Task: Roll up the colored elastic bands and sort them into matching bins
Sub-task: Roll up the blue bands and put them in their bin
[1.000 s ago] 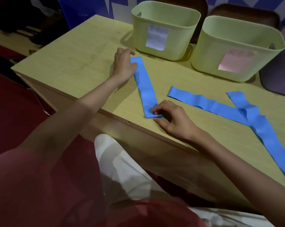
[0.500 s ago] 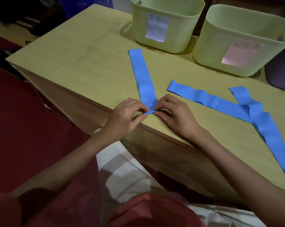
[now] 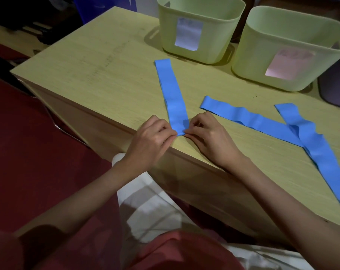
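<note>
Blue band [image 3: 172,94] flat on wooden surface [image 3: 106,78], far end near left bin [image 3: 199,29]; near end at surface edge, pinched by left hand [image 3: 151,140] and right hand [image 3: 210,139], seemingly folded.

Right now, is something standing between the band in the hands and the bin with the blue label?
Nothing visible: the blue band runs over bare table from both hands toward the blue-labelled bin.
</note>
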The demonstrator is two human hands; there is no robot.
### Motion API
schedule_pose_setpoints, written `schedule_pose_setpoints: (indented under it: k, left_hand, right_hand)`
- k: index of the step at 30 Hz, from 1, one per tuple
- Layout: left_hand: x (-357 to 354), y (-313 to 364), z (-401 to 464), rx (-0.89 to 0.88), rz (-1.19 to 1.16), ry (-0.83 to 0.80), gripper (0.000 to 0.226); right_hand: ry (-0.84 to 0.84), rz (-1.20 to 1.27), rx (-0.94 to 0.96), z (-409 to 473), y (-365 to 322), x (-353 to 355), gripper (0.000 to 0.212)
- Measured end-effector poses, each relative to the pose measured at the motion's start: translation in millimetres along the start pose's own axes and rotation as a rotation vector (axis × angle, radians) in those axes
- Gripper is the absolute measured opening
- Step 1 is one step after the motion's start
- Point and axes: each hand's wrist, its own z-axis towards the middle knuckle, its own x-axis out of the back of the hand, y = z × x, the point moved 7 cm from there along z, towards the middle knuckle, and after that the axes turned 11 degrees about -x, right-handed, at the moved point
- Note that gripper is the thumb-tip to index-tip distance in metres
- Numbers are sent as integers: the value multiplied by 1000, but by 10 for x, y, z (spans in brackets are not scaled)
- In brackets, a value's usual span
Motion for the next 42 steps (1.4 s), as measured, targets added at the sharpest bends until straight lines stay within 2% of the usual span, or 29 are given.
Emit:
schedule_pose_setpoints:
  k: [12, 19, 27, 30, 42]
  left_hand:
    - [17, 63, -12, 11, 160, -58, 15]
    - [29, 76, -76, -12, 217, -83, 15]
    - [14, 110, -44, 37, 339, -175, 32]
    - [12, 153, -69, 45, 378, -203, 36]
    - [-26, 93, -98, 134, 390, -285, 42]
  right_hand:
    - [1, -66, -1, 16, -51, -7, 18]
    - [15, -70, -10, 18, -65, -17, 12]
    - [74, -57, -76, 99, -65, -58, 4]
    - [50, -20, -93, 88, -69, -64, 9]
    - [34, -45, -52, 110, -78, -3, 6]
